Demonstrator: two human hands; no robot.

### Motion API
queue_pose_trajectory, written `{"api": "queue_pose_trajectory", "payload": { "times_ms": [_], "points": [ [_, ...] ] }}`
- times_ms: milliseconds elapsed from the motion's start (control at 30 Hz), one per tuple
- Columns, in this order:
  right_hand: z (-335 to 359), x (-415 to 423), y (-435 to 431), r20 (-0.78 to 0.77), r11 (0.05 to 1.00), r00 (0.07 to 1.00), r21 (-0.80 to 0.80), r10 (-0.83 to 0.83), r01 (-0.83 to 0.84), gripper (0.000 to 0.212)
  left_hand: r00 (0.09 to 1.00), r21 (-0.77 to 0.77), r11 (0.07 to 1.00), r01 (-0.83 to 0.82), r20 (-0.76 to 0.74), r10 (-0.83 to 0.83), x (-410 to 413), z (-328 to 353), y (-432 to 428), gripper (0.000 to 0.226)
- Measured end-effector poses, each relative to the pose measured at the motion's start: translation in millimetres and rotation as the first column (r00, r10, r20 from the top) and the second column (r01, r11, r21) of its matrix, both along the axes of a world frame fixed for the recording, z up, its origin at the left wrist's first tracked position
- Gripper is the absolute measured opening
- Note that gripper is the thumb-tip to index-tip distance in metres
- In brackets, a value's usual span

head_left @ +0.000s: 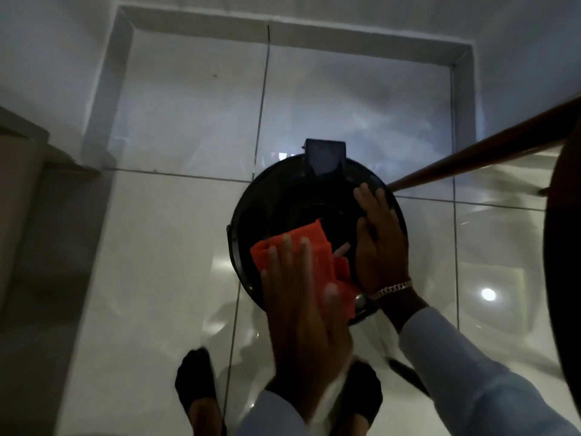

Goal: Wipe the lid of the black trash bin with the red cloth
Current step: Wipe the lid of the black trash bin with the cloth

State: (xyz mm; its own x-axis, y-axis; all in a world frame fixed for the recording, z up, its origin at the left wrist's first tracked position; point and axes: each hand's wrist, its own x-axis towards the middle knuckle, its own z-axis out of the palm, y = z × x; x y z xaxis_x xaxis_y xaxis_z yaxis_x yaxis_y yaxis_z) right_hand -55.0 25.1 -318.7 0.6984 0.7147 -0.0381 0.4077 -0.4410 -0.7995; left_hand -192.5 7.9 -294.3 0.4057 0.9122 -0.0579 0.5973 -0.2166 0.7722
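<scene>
A round black trash bin stands on the tiled floor, seen from straight above, and its lid (pixel 283 196) fills the middle of the view. A black hinge block (pixel 325 155) sits at the lid's far edge. My left hand (pixel 298 297) lies flat on the red cloth (pixel 308 243), pressing it against the near left part of the lid. My right hand (pixel 377 240) rests palm down on the lid's right side, fingers spread toward the far rim. A silver bracelet (pixel 391 289) circles that wrist.
Glossy white floor tiles (pixel 176 247) surround the bin. A brown wooden rail (pixel 484 149) slants in from the right, and a dark rounded edge (pixel 562 247) fills the right border. My feet in black socks (pixel 195 385) stand below the bin. A beige step (pixel 25 171) is at left.
</scene>
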Motion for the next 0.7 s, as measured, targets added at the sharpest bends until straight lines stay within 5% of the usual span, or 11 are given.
{"api": "queue_pose_trajectory", "payload": {
  "times_ms": [100,200,300,400,500,600,700],
  "points": [
    [19.1,-22.2,-12.2,0.069,0.992,0.997,0.124,-0.023,0.014,0.036,0.983,0.073,0.997,0.015,0.181,-0.029,-4.5,13.4,73.9,0.051],
    [19.5,-74.6,-23.7,0.219,0.964,0.938,-0.063,0.267,-0.259,0.049,0.935,0.057,0.938,0.343,0.076,-0.347,19.8,10.0,143.6,0.049],
    [4.8,-108.4,-28.4,0.352,0.896,0.839,-0.321,0.414,-0.308,0.065,0.606,0.079,0.608,0.79,-0.259,-0.752,44.5,-14.2,174.7,0.051],
    [-10.3,-105.5,-35.8,0.409,0.873,0.803,-0.41,0.434,-0.263,0.068,0.414,0.172,0.38,0.909,-0.475,-0.776,52.3,-31.7,186.9,0.053],
    [-15.1,-94.4,-57.5,0.386,0.919,0.877,-0.37,0.288,-0.139,0.058,0.407,0.214,0.347,0.913,-0.467,-0.785,51.3,-35.8,186.5,0.055],
    [-12.7,-81.6,-66.9,0.291,0.961,0.956,-0.254,-0.027,0.105,0.058,0.412,0.207,0.356,0.911,-0.474,-0.778,52.9,-41.2,188.5,0.055],
    [-5.7,-95.9,-57.7,0.113,0.894,0.918,-0.209,-0.38,0.396,0.061,0.441,0.208,0.389,0.898,-0.433,-0.786,51.1,-42.8,185.9,0.054]
  ]
}}
